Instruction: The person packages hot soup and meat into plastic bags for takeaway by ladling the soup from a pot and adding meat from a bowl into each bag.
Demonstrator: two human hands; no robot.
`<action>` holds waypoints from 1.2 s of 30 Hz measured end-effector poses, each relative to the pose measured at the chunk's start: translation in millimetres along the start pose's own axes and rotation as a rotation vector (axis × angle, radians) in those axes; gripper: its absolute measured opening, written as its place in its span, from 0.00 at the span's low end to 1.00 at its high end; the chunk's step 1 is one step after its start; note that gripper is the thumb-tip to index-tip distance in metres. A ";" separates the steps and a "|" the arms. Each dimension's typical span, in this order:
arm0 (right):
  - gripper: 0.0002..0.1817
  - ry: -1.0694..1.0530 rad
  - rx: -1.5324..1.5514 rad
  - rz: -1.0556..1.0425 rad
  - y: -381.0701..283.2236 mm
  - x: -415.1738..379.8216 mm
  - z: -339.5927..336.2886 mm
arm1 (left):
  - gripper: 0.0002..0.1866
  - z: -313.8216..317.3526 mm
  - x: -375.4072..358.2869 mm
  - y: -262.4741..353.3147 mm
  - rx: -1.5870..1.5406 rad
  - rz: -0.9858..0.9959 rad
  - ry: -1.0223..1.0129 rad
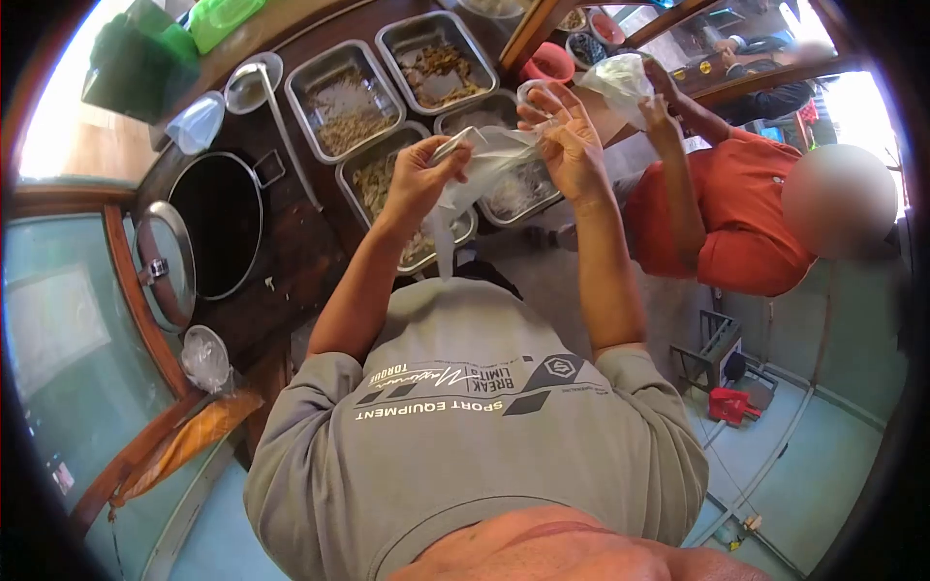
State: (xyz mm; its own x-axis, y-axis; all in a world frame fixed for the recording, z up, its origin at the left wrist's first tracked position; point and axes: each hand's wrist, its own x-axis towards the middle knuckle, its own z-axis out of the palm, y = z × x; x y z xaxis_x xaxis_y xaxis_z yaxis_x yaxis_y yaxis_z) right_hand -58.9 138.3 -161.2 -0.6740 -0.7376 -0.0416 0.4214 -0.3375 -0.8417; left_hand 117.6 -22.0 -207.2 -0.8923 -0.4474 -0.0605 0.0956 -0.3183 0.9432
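My left hand (426,179) is closed on one side of a thin clear plastic bag (494,165), with a short shiny metallic-looking piece at its fingers that I cannot make out. On the bag's other side, my right hand (572,145) pinches the plastic between thumb and finger, its other fingers raised. The bag is stretched between both hands, and one end hangs toward my shirt. Beneath the hands are metal trays of food: one with pale shreds (383,184) and another (523,198) partly hidden by the bag.
Farther back stand a tray of crumbly food (334,126) and a tray of brownish food (441,73). A large dark pot (215,228), its lid (167,266) and a long ladle (291,145) are left. A person in a red shirt (717,213) handles a whitish plastic bag (620,87).
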 end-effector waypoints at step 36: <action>0.09 -0.298 -0.300 0.299 88.5 -58.0 -19.2 | 0.17 -33.3 -71.8 -13.4 -0.068 -0.239 0.199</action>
State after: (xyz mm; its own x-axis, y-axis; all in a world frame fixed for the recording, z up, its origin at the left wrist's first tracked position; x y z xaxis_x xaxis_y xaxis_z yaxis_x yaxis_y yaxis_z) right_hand 5.9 162.4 -243.5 -0.3300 -0.9255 -0.1860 0.3475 0.0641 -0.9355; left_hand 195.1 -13.4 -226.4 -0.7897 -0.5060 -0.3470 -0.0708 -0.4866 0.8707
